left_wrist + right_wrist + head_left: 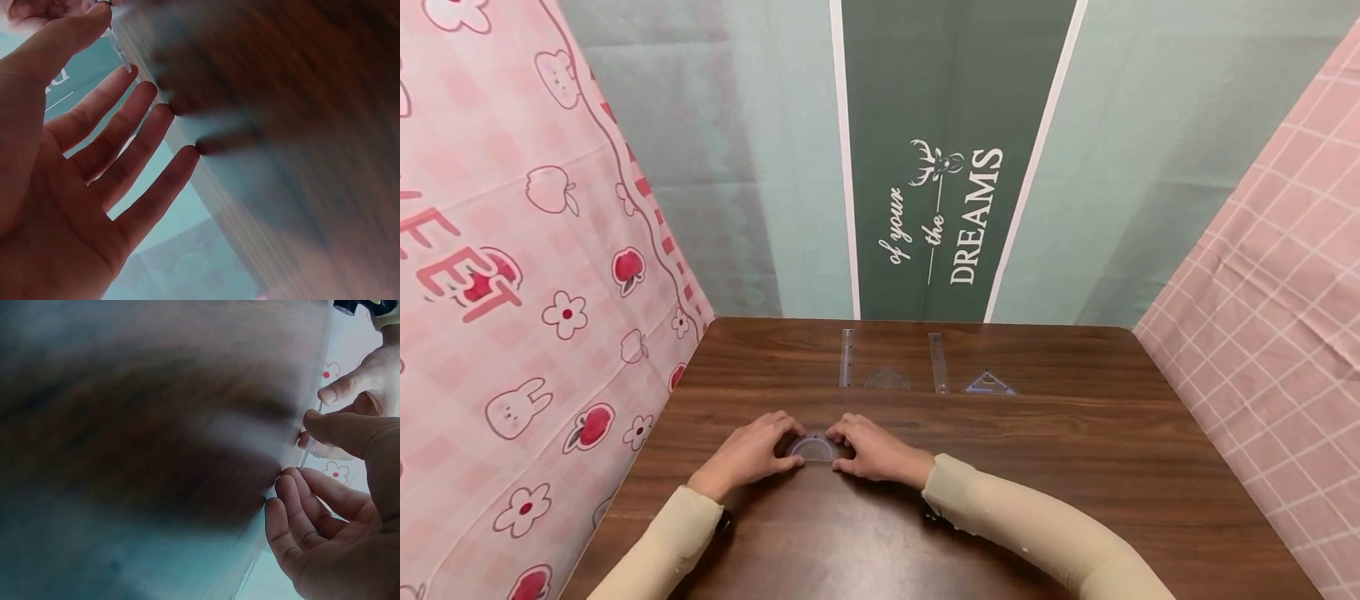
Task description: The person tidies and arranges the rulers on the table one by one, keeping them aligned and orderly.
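The purple protractor [815, 450] is positioned between both hands, straight edge toward the person; contact with the surface [1097, 433] cannot be confirmed. The left hand [756, 447] pinches its left end, remaining fingers spread. The right hand [877, 451] pinches its right end, fingers curled. Beyond, left to right, lie: left ruler [847, 358], clear protractor [888, 381], right ruler [938, 363], triangle [990, 389].

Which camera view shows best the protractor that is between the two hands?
The head view: the protractor is seen from above there, its rounded shape and purplish arc visible between the left hand and the right hand. Each wrist view shows only a thin, pale strip of it, nearly edge-on.
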The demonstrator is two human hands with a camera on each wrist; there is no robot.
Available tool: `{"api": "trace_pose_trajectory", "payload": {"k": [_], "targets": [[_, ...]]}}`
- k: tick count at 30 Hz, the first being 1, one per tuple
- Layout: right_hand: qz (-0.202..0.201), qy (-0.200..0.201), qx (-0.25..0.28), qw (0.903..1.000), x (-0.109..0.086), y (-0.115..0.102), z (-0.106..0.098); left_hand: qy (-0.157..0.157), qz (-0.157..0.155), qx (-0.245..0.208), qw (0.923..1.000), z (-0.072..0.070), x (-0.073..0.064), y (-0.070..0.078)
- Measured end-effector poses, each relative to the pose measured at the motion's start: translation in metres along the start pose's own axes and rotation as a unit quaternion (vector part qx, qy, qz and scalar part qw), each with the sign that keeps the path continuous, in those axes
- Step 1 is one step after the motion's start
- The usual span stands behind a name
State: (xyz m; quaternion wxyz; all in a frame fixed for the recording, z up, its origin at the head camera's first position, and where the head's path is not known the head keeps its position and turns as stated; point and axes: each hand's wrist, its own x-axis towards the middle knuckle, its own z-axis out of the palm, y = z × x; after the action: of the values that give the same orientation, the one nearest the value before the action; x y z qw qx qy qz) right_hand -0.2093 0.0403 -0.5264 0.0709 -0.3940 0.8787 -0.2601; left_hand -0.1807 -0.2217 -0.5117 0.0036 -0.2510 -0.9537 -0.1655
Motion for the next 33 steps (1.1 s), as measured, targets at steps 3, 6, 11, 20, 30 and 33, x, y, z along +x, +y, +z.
{"api": "trace_pose_trajectory", "payload": {"k": [3,6,11,20,30,33], "targets": [[-0.003,-0.002,-0.008,1.0,0.001,-0.001,0.001,-0.003,0.004,0.002,1.0,0.0,-0.001,-0.001],[-0.003,-0.006,-0.015,0.9999,0.002,-0.002,0.001,-0.005,0.008,0.003,1.0,0.001,-0.001,-0.002],[-0.001,-0.012,-0.022,0.9997,0.004,-0.004,0.002,-0.007,0.006,0.001,1.0,0.001,-0.002,-0.004],[-0.003,-0.01,-0.038,0.9992,0.003,-0.005,0.006,-0.007,0.015,0.013,0.9998,0.001,-0.005,-0.004],[0.004,-0.019,-0.055,0.9983,-0.001,-0.015,0.006,-0.008,0.032,-0.004,0.9995,0.001,-0.008,-0.002],[0.008,-0.023,-0.058,0.998,-0.002,-0.015,0.006,-0.014,0.03,-0.009,0.9994,0.001,-0.009,-0.002]]}}
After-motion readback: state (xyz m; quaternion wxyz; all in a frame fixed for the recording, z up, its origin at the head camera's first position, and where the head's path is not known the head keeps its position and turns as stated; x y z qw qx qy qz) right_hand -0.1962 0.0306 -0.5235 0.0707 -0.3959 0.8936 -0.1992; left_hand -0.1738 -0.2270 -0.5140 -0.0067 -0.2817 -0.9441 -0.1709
